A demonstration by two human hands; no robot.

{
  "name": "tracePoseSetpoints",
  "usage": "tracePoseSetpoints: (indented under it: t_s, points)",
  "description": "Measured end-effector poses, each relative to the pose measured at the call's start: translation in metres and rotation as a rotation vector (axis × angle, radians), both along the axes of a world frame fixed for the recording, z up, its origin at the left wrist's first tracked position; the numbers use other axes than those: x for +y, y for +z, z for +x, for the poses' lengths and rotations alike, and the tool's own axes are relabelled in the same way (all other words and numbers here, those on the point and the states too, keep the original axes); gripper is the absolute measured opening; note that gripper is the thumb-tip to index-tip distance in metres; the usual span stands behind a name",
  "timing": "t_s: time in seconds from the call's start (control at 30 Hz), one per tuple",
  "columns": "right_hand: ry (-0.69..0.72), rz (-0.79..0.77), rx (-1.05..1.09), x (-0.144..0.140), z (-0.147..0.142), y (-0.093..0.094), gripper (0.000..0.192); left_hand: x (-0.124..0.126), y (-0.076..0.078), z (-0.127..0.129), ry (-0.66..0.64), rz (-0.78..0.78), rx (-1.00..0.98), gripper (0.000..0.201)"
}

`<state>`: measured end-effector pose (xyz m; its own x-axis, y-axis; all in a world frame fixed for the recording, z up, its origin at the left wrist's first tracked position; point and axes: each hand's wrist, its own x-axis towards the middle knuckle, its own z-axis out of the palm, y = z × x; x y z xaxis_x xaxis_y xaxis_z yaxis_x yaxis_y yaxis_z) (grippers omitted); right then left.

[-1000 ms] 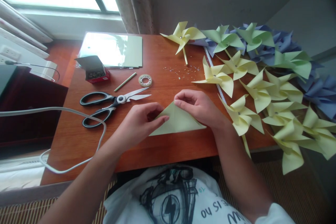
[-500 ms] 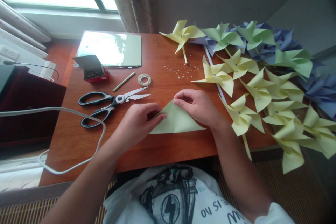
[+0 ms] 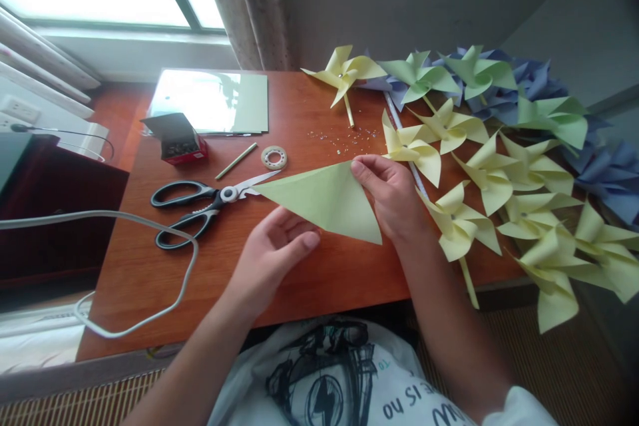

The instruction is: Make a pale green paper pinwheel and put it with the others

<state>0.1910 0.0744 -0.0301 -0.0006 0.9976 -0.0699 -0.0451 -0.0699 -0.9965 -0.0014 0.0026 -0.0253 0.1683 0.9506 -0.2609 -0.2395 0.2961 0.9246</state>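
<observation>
A pale green sheet of paper [image 3: 324, 200], folded to a triangle, is raised over the near part of the table. My right hand [image 3: 392, 193] pinches its upper right corner between thumb and fingers. Close under the lower left edge is my left hand [image 3: 279, 249], thumb apart from the curled fingers; the fingertips are partly behind the paper, and I cannot tell whether they touch it. The paper's left tip overlaps the blades of black-handled scissors [image 3: 200, 203], which lie spread on the table.
Behind the scissors lie a roll of tape [image 3: 274, 158], a pale green paper stick [image 3: 236, 160] and an open red box [image 3: 184, 148] of small dark pieces. Yellow, green and blue paper pinwheels [image 3: 456, 216] crowd the right side. A white cable [image 3: 184, 273] loops over the left edge.
The folded paper has turned and lifted, its long point now toward the scissors. My left hand has let go of the upper edge and moved down; my right hand keeps its pinch.
</observation>
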Motion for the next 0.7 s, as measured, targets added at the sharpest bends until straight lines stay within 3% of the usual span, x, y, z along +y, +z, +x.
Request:
tracePoseSetpoints:
  t_s: [0.13,0.5,0.6,0.7]
  points:
    - [-0.014,0.028,-0.015,-0.003,-0.003,0.004,0.019,-0.003,-0.001,0.019,0.084,-0.082,0.064,0.032]
    - [-0.126,0.177,0.042,-0.009,-0.004,0.008,0.01,0.001,-0.002,0.018,0.202,-0.055,0.167,0.018]
    - [-0.14,0.136,0.05,-0.008,-0.003,0.01,0.011,0.001,0.004,0.015,0.113,-0.047,0.222,0.02]
    - [-0.118,0.087,0.021,-0.005,0.001,0.012,0.012,-0.008,0.015,0.009,-0.154,0.034,0.381,0.027]
